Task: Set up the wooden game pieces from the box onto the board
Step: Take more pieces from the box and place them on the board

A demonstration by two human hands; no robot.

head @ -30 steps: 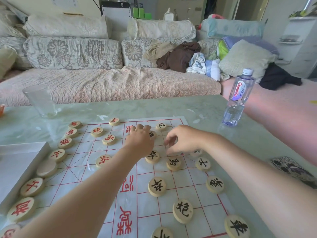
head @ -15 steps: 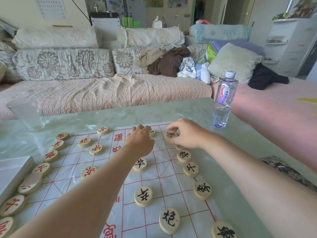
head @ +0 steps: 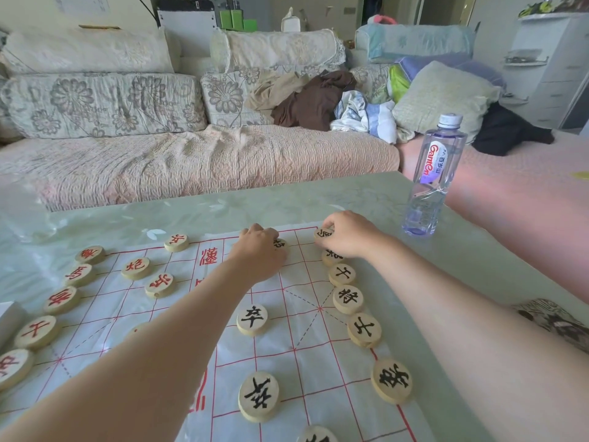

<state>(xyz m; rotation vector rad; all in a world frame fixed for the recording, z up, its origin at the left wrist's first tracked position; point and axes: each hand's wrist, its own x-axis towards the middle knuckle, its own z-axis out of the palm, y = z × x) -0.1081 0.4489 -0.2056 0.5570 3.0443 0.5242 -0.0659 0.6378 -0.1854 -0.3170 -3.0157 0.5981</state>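
Observation:
A white plastic game board (head: pixel 299 333) with red grid lines lies on the table. Round wooden pieces with red characters (head: pixel 135 268) line its left side, and pieces with black characters (head: pixel 348 298) run down its right side. My right hand (head: pixel 349 232) pinches a black-marked piece (head: pixel 322 233) at the board's far right corner. My left hand (head: pixel 259 255) is curled, fingers down, over another black-marked piece (head: pixel 280 245) on the far rows; most of that piece is hidden. A corner of the white box (head: pixel 8 317) shows at the left edge.
A clear water bottle (head: pixel 432 177) stands on the pale green table (head: pixel 366 199) to the right of the board. A sofa with cushions and clothes (head: pixel 197 161) runs behind the table. A patterned object (head: pixel 554 320) lies at the table's right edge.
My right hand carried its piece from the middle of the board's right side to the far right corner. My left hand stayed on the far rows. The camera view shifted.

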